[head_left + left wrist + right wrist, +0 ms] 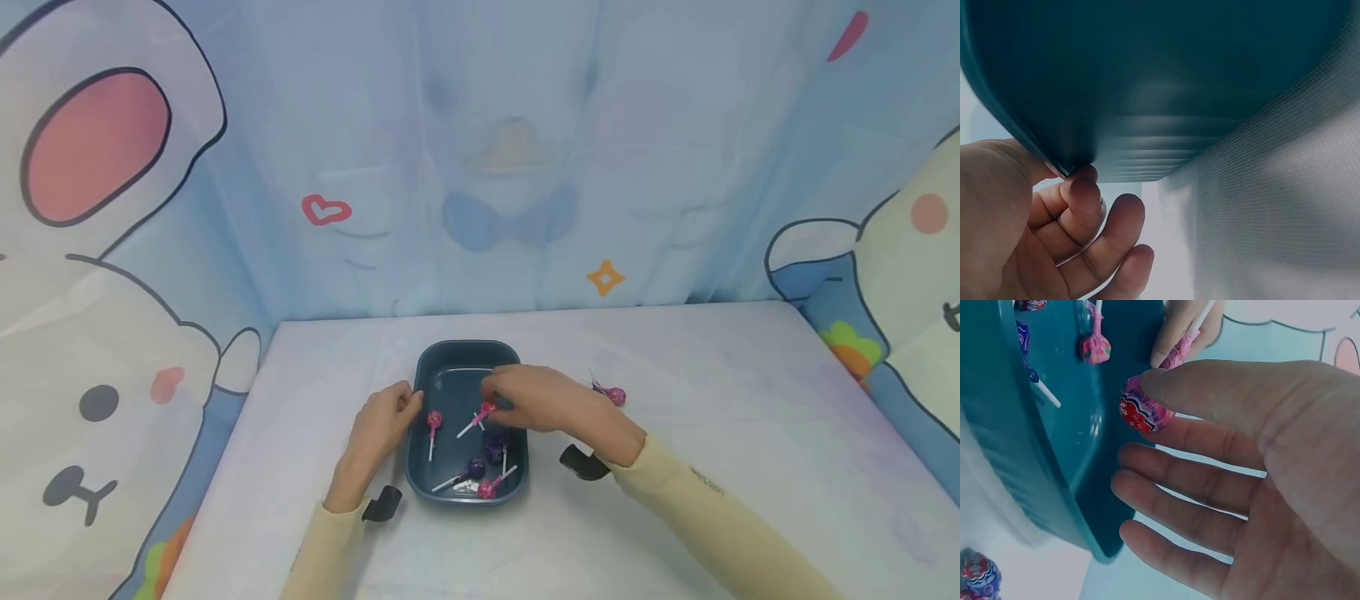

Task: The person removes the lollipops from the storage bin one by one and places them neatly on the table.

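A dark teal plastic tray (459,354) lies on the table in the head view. My left hand (378,429) pinches its left rim between thumb and fingers, as the left wrist view shows with the tray's outer wall (1160,94). Over the tray, my right hand (543,400) pinches a pink-wrapped lollipop (1141,409) by its candy head, the white stick pointing away from the palm. The other fingers of that hand stay loosely extended. Inside the tray lie a pink lollipop (434,421) at the left, another pink one (487,489) at the near end, and purple ones (476,468).
Right of the tray, partly behind my right wrist, pink and purple lollipops (617,396) lie on the white tabletop (712,433). A blue cartoon-printed curtain (525,275) hangs behind the table and along its sides.
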Available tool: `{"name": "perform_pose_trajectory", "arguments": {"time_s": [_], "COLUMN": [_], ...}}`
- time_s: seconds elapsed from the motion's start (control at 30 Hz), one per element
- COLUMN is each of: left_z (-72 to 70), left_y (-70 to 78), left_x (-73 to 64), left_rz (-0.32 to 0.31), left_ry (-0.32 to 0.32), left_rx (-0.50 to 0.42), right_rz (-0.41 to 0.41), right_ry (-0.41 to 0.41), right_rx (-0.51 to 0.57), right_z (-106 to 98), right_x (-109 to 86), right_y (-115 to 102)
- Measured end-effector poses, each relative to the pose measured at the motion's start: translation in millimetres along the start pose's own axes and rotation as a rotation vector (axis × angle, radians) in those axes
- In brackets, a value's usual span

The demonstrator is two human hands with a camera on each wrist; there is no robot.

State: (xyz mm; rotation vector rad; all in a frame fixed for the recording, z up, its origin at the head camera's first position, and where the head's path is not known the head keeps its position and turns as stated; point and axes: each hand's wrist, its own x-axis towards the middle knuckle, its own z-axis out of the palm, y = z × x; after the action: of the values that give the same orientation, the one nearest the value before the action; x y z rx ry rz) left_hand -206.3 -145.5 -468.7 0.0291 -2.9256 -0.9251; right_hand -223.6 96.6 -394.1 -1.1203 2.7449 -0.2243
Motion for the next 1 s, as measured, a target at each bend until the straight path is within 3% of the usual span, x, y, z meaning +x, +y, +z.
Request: {"name": "perform_pose_trajectory", "arguments": {"time_s": [0.4,0.77,1.0], "left_z": [0.1,0.0,0.5], "left_y": [-0.7,-0.6,0.0], "left_x": [-1.9,-2.3,-1.5], "left_rz": [-0.006,-0.001,-0.012], "left_ry": [-0.003,-0.003,-0.007], "left_rx": [-0.019,-0.033,-0.042], "right_rz": [0.021,0.124,0.148], "right_ry": [0.093,0.091,0.098], "right_rx": [0.082,0.136,0.139], "right_z": [1.6,4.8,10.2], "right_x": [-19.7,-35.2,-46.3], "right_y": [19.9,39.5,51.2]}}
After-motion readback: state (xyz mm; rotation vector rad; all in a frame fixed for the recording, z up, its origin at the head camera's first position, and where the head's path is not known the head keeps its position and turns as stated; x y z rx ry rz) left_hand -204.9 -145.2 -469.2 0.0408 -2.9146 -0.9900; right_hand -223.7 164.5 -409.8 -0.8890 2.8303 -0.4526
